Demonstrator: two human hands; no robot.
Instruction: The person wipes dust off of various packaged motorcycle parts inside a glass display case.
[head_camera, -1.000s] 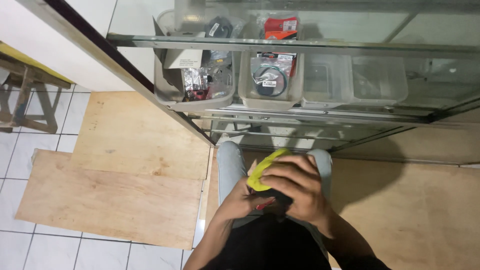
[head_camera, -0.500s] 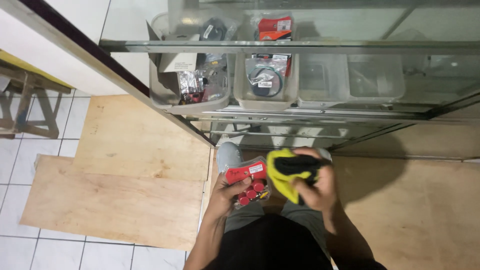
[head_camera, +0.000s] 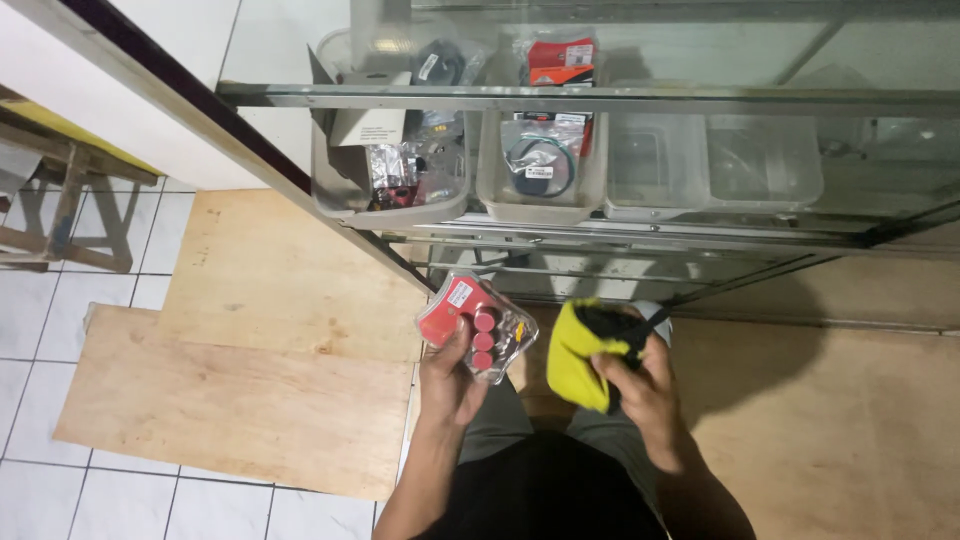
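Observation:
My left hand (head_camera: 450, 375) holds up a clear blister pack with red round parts (head_camera: 474, 323), tilted, just below the glass cabinet's lower edge. To its right my right hand (head_camera: 640, 385) is closed on a bunched yellow and black cloth (head_camera: 577, 352) over my knee. The two hands are apart, about a hand's width between them. Straight ahead, inside the glass cabinet (head_camera: 640, 100), stand clear plastic bins on a shelf.
The left bin (head_camera: 390, 165) holds boxes and bagged parts, the middle bin (head_camera: 540, 165) packaged parts, the right bins (head_camera: 715, 165) look nearly bare. Plywood sheets (head_camera: 240, 390) lie on the white tiled floor. A wooden stool (head_camera: 60, 200) stands at far left.
A second ago both hands worked together on the yellow cloth at my lap. They have since separated: the left hand has lifted the red blister pack up and left, the right keeps the cloth.

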